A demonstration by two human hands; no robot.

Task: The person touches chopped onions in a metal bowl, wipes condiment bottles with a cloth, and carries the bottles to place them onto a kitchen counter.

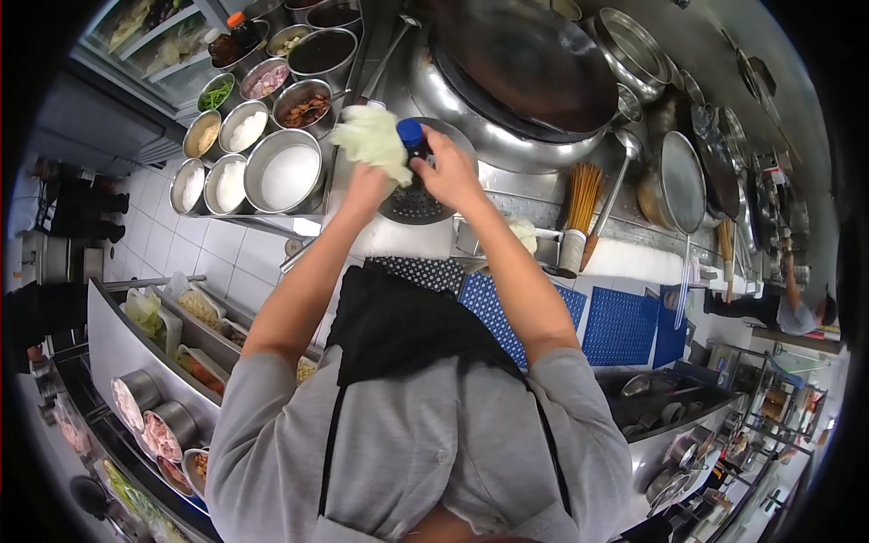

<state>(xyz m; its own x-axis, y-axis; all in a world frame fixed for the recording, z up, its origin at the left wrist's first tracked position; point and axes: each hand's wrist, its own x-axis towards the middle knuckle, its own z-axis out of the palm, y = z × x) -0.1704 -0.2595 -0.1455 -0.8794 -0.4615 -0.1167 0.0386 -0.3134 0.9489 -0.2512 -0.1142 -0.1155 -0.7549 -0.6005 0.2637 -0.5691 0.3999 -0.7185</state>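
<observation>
My left hand [366,187] is closed around a bunched pale cloth [369,140], which spreads above the fingers and looks slightly blurred. Beside it, my right hand [449,172] grips a dark bottle with a blue cap [411,134]. The bottle's lower part is hidden behind the fingers. Under both hands lies a round perforated metal strainer [415,207], partly covered by them. A ladle [389,56] rests to the upper left of the cloth. Just beyond the right hand sits a large dark wok [525,68] over a shiny metal rim.
At the left stand several metal pots of ingredients, among them a large pot with white contents [283,170]. A bamboo brush [579,204] and a long-handled ladle [625,149] lie on the right. Farther right is a mesh strainer [681,176]. Another person [801,308] is at the far right.
</observation>
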